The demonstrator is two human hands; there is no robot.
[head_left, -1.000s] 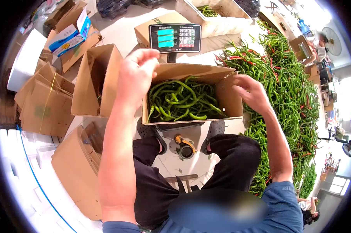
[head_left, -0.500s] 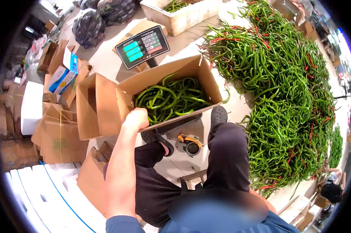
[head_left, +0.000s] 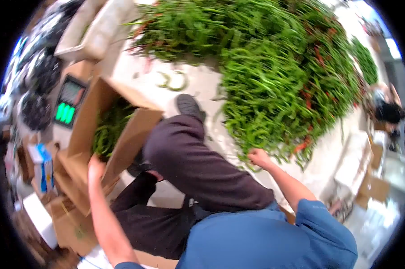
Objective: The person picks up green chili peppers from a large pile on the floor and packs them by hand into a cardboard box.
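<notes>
My left hand (head_left: 96, 169) is closed on the near corner of an open cardboard box (head_left: 133, 141), which stands tilted in view at the left. Green peppers (head_left: 107, 132) lie inside that box. At the lower edge of a large pepper pile (head_left: 274, 85), mostly green with some red, is my right hand (head_left: 259, 158). Its fingers are curled together against the peppers, and motion blur hides what is between them. Beside the box, a scale display (head_left: 70, 102) shows green digits.
A white foam crate (head_left: 92, 33) and black plastic bags (head_left: 43, 74) are at the upper left. Folded cardboard (head_left: 72, 224) lies at the lower left. Another person (head_left: 388, 110) is at the far right, near a white foam box (head_left: 354, 157).
The view has turned toward the pepper pile, so the box appears farther left. My right hand has come into view at the pile's edge. My left hand still holds the box.
</notes>
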